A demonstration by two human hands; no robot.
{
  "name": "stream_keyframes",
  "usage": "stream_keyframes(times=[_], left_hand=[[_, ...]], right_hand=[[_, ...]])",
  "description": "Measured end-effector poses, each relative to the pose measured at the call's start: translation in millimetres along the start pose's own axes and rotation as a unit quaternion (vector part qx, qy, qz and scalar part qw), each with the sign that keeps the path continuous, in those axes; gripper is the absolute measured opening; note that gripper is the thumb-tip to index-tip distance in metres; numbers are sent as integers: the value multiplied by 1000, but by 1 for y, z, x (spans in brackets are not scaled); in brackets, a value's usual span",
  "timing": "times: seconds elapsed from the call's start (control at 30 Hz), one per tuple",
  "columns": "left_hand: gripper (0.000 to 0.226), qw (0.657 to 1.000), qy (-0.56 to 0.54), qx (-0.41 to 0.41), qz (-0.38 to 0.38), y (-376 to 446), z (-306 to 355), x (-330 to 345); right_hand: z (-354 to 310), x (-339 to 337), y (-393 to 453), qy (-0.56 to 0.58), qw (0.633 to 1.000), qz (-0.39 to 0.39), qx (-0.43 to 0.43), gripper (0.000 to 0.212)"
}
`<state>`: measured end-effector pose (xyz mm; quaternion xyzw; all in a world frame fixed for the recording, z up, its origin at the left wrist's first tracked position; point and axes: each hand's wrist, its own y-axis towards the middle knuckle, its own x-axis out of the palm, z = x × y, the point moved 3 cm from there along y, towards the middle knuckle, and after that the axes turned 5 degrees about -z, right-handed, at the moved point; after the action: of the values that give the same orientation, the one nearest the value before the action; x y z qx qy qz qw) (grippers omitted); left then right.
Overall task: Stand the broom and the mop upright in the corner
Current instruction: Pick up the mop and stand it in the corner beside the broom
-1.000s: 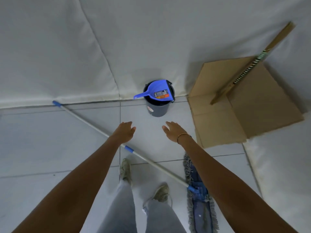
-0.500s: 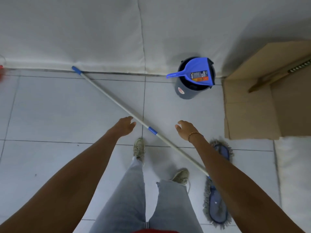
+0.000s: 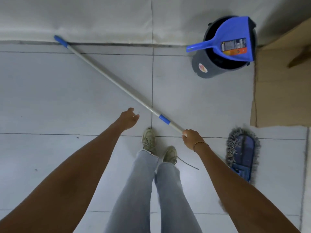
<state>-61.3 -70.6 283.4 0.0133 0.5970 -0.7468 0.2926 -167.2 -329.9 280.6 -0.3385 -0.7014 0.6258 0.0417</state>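
Observation:
The mop lies on the tiled floor. Its long grey handle (image 3: pixel 111 81) runs diagonally from a blue tip at the wall, upper left, down to my right hand (image 3: pixel 191 138). My right hand is closed around the handle just below a blue collar (image 3: pixel 164 119). The flat blue mop head (image 3: pixel 242 153) with grey fringe rests on the floor at the right, partly behind my right forearm. My left hand (image 3: pixel 128 119) hovers open to the left of the handle, holding nothing. A brown wooden stick (image 3: pixel 299 57), possibly the broom's, shows at the right edge.
A dark bucket (image 3: pixel 207 68) with a blue dustpan (image 3: pixel 234 39) resting on its rim stands by the wall at upper right. Flattened cardboard (image 3: pixel 279 91) lies on the floor right of it. My two feet (image 3: pixel 158 148) stand between my arms. A white wall runs along the top.
My right hand has dropped onto the mop handle and closed around it. The view has tilted down and closer to the floor; my left hand has stayed open beside the handle.

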Motion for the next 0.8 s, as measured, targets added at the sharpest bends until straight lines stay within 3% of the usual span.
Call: stream_keyframes(times=[0.07, 0.17, 0.27, 0.4, 0.47, 0.57, 0.67, 0.8], left_hand=[[52, 992, -122, -36, 25, 50, -8, 12], [58, 952, -290, -88, 37, 155, -37, 49], [58, 920, -365, -138, 42, 252, -56, 89], [52, 870, -450, -177, 99, 341, -48, 114], [52, 836, -489, -203, 140, 368, -51, 122], [46, 796, -553, -181, 169, 387, -69, 127], [24, 756, -619, -135, 164, 360, -71, 112], [23, 775, -608, -25, 171, 257, -26, 61]], right_hand=[[8, 11, 49, -7, 1000, 5, 5, 31], [25, 42, 149, -22, 1000, 9, 0, 28], [41, 79, 237, -29, 1000, -9, -1, 31], [53, 117, 321, -28, 999, -19, -10, 50], [56, 128, 350, -17, 999, -45, -7, 46], [58, 131, 367, -14, 996, -88, -3, 41], [53, 116, 345, -30, 995, -98, -14, 40], [38, 75, 261, -15, 998, -58, -23, 39]])
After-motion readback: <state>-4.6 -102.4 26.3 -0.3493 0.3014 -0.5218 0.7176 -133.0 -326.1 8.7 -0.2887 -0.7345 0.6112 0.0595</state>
